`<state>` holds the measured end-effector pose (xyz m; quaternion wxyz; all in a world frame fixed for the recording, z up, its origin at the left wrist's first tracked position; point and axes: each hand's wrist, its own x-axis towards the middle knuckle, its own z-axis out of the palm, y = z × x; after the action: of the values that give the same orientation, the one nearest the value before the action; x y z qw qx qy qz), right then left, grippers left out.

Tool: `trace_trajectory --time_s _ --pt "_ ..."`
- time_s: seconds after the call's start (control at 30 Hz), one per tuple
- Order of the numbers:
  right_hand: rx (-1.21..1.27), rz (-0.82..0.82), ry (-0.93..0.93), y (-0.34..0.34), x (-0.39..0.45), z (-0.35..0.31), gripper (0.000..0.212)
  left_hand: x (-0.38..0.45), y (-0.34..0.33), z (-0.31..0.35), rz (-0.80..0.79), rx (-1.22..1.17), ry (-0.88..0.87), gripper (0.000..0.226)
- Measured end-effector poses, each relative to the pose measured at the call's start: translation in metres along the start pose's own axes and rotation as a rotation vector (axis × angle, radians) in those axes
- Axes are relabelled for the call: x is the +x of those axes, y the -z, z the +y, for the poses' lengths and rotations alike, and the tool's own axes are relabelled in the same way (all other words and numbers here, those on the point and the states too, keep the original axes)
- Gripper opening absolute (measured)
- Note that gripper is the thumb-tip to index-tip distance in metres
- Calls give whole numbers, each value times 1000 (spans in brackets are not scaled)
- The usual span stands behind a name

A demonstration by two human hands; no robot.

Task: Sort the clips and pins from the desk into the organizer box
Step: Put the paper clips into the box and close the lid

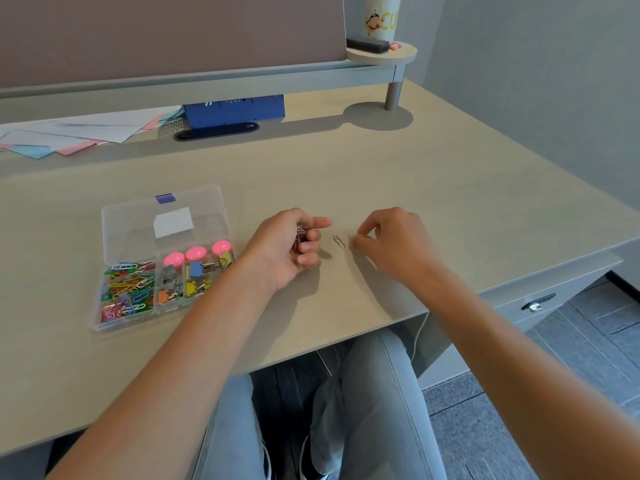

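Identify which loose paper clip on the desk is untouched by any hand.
The silver paper clip lying alone between the hands; the other clip is pinched by the right hand.

1. Tabletop (381, 174): pale beige, faint wood grain.
2. Organizer box (114, 216): clear plastic, blue latch, white label on lid.
3. Paper clips (126, 289): mixed red, green, yellow, blue, white.
4. Binder clips (195, 277): yellow, blue, orange, grey.
5. Push pins (195, 253): pink heads.
6. Loose clip (339, 241): silver.
7. Papers (69, 133): white, pink, light blue.
8. Crate (235, 109): dark blue.
9. Cup (382, 17): white-yellow, cartoon print.
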<state>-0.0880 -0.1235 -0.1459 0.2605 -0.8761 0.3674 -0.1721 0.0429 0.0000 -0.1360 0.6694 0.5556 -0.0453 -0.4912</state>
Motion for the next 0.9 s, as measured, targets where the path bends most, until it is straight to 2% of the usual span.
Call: trace_trajectory --time_s 0.13,0.23,0.33,0.47,0.63,0.77,0.83,0.9 --pt "-26 -7 -28 -4 8 -4 7 1 0 4 17 153 -21 23" --pt "-59 -85 -101 1 20 -10 7 5 3 8 62 302 -85 22" --pt "-82 -176 -139 5 30 -15 21 8 6 10 67 379 -110 22" --pt "-111 -268 -142 8 34 -19 21 9 6 9 91 500 -164 21" --pt "-156 -177 -66 1 30 -15 16 10 4 5 62 647 -281 21" --pt "-218 -67 -25 -1 25 -11 7 12 4 6 29 666 -274 27" --pt "-297 -67 12 0 24 -12 4 12 3 7 28 657 -263 30" --pt "-374 -112 48 4 24 -16 9 12 2 7 38 665 -263 30"
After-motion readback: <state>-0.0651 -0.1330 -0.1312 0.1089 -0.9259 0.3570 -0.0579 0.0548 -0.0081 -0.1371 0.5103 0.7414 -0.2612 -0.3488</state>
